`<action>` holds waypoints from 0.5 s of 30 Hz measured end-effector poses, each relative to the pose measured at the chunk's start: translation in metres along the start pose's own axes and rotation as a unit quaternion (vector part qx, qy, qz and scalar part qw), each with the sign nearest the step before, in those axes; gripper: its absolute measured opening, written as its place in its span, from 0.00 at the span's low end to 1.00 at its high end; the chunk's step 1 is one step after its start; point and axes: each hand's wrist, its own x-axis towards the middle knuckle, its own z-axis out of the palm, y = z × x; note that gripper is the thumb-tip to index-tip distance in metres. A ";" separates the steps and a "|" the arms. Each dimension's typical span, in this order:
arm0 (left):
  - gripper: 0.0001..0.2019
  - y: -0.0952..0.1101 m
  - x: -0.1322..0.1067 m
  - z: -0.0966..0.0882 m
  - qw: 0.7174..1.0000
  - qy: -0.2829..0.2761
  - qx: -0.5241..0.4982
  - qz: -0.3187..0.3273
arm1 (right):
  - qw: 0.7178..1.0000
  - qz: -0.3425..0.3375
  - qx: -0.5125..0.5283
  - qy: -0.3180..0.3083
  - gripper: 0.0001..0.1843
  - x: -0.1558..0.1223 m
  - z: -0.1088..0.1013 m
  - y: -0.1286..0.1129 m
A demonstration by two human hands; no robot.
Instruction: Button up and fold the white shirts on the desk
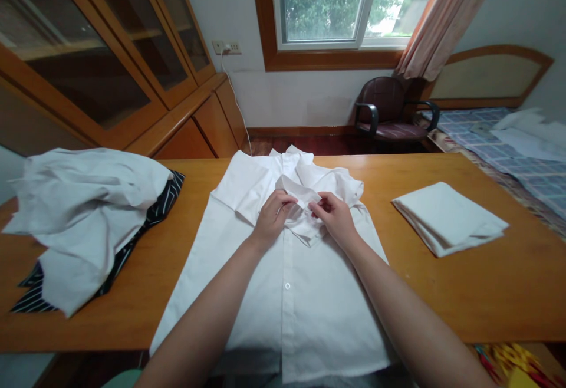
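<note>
A white button-up shirt (256, 299) lies spread front side up on the wooden table, its collar end at the far edge and its hem hanging at the near edge. Over its chest, my left hand (273, 214) pinches one side of a sleeve cuff (300, 190). On the cuff's other side, my right hand (333, 216) grips it between thumb and fingers. The cuff is lifted a little off the shirt front. The sleeves are folded inward in loose creases. Whether a cuff button sits under my fingertips is hidden.
A crumpled white garment (95, 199) lies on a black striped cloth (159, 208) at the left. A folded white cloth (448, 217) rests on the table (486, 293) at the right. Beyond stand a chair (389, 111), a bed (526, 152) and a glass-door cabinet (177, 111).
</note>
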 end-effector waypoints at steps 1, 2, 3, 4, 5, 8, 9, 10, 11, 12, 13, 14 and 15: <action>0.07 0.001 0.000 0.001 1.000 -0.009 0.005 0.001 | 1.000 0.000 0.012 -0.007 0.18 -0.001 0.001 -0.001; 0.08 0.001 -0.001 0.003 1.000 -0.015 0.011 0.001 | 1.000 -0.001 0.022 -0.016 0.19 -0.001 0.002 -0.002; 0.10 0.000 -0.002 0.005 1.000 -0.017 0.015 -0.002 | 0.999 -0.003 0.030 -0.027 0.19 -0.002 0.002 -0.003; 0.13 -0.002 -0.003 0.007 1.000 -0.016 0.014 -0.006 | 0.999 -0.006 0.038 -0.037 0.19 -0.003 0.003 -0.004; 0.17 -0.003 -0.004 0.009 1.000 -0.014 0.008 -0.011 | 0.998 -0.008 0.046 -0.045 0.18 -0.003 0.004 -0.004; 0.27 -0.011 -0.007 0.016 0.999 -0.013 -0.021 -0.029 | 0.995 -0.002 0.081 -0.062 0.17 -0.004 0.005 -0.002; 0.27 -0.013 -0.009 0.018 0.999 -0.017 -0.026 -0.038 | 0.994 0.001 0.091 -0.066 0.17 -0.004 0.005 -0.002; 0.26 -0.014 -0.009 0.019 0.998 -0.022 -0.027 -0.051 | 0.993 0.003 0.096 -0.070 0.17 -0.004 0.005 -0.001; 0.24 -0.015 -0.009 0.019 0.997 -0.029 -0.022 -0.069 | 0.993 0.002 0.096 -0.074 0.16 -0.004 0.006 0.000; 0.22 -0.015 -0.009 0.019 0.995 -0.038 -0.014 -0.087 | 0.993 0.000 0.091 -0.078 0.16 -0.003 0.006 0.000; 0.21 -0.015 -0.008 0.018 0.993 -0.049 -0.002 -0.105 | 0.993 -0.002 0.084 -0.081 0.16 -0.003 0.005 0.001; 0.18 -0.013 -0.007 0.017 0.991 -0.060 0.010 -0.120 | 0.994 -0.004 0.077 -0.083 0.16 -0.003 0.005 0.001; 0.16 -0.012 -0.006 0.016 0.989 -0.070 0.021 -0.131 | 0.994 -0.004 0.071 -0.086 0.16 -0.003 0.005 0.001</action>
